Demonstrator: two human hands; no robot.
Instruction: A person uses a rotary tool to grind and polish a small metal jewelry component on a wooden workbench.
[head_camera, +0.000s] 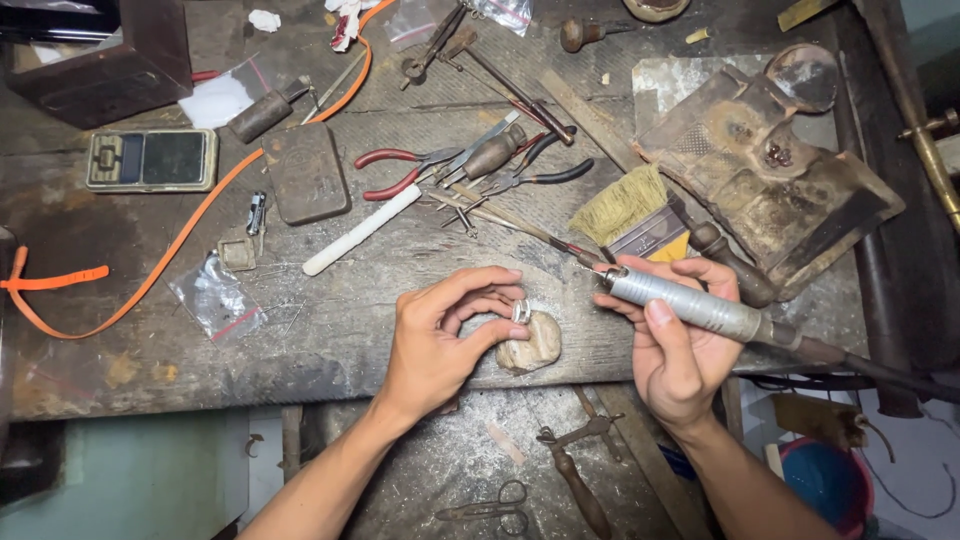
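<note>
Worn, cluttered wooden surface (330, 330) lay below. Left hand (440, 335) pinched a small silver ring (521, 311) in its fingers, against a rounded wooden peg (532, 343). At three o'clock, right hand (675, 340) gripped a grey rotary handpiece (690, 303), fingers wrapped tight.

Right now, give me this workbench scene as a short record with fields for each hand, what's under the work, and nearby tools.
left hand: pinches a small silver ring between thumb and fingers
right hand: grips a grey rotary handpiece, tip aimed toward the ring
support: worn bench peg under the ring
nearby tools: flat brush, red-handled pliers, white stick, pocket scale
surface: scarred wooden bench
</note>
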